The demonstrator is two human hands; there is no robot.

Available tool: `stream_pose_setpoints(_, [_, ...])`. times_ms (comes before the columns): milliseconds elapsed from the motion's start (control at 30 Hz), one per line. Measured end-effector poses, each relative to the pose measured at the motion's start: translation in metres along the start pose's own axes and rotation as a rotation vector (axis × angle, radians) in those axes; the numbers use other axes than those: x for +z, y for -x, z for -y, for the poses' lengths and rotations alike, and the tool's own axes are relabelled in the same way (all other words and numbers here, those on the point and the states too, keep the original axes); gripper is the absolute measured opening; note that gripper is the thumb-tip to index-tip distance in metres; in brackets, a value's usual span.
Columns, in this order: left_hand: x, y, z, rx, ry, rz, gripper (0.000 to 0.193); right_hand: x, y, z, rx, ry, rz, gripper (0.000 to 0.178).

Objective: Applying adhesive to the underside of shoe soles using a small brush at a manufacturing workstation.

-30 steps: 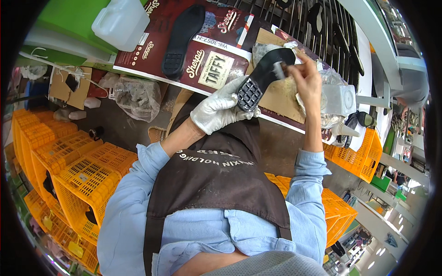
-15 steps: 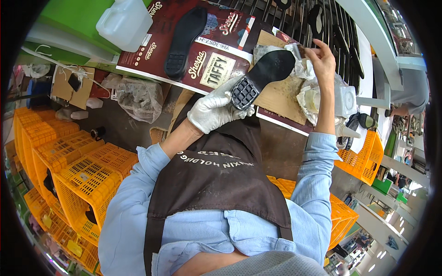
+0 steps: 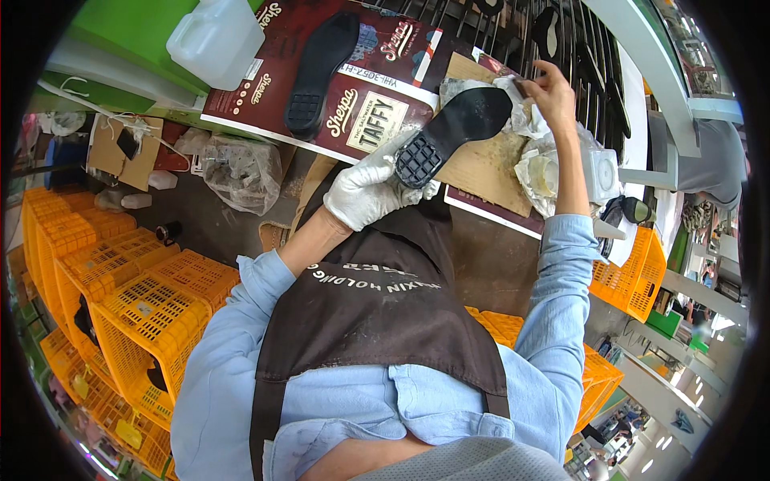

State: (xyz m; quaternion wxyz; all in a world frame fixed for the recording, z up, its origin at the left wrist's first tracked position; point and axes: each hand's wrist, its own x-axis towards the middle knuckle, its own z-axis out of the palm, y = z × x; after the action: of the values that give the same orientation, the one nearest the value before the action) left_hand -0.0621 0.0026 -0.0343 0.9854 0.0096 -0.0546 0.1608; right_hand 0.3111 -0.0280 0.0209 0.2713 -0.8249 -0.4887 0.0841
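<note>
In my white-gloved left hand (image 3: 365, 191) is a black shoe sole (image 3: 467, 120), gripped at its heel end, which has a grid of square hollows. The sole's broad, smooth toe end points up and to the right. My bare right hand (image 3: 552, 94) is just beyond that toe, thumb and fingers pinched together. A small dark thing shows at its fingertips, too small to name. Crumpled white wrapping (image 3: 525, 119) lies right under these fingers. A second black sole (image 3: 325, 72) rests on the printed maroon sheet (image 3: 265, 96) to the left.
A whitish plastic jug (image 3: 215, 44) stands at the far left of the bench. Cardboard (image 3: 489, 172) lies under the held sole. Beyond is a rack of metal bars (image 3: 573, 48) with dark soles. Yellow crates (image 3: 152, 313) are stacked left, and another yellow crate (image 3: 630, 276) sits right.
My right hand has shifted slightly left and away from me, its fingers drawing closer together. The sole in my left hand has moved a little left.
</note>
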Motion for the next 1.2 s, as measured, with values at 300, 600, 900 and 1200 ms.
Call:
stream_pose_setpoints(300, [0.0,0.001,0.002,0.011,-0.005,-0.051,0.064,0.001,0.028,0.002,0.093,0.142,-0.149,0.046])
stream_pose_setpoints(600, [-0.003,-0.001,0.001,-0.01,-0.008,0.027,0.064,0.024,0.031,0.043,-0.117,-0.418,0.198,0.048])
stream_pose_setpoints(900, [0.0,-0.001,-0.002,0.006,-0.01,0.007,0.063,0.02,0.039,0.085,-0.264,-0.546,0.455,0.047])
stream_pose_setpoints(1200, [0.003,0.002,-0.003,0.018,0.016,0.015,0.062,0.02,0.023,0.088,-0.181,-0.528,0.356,0.048])
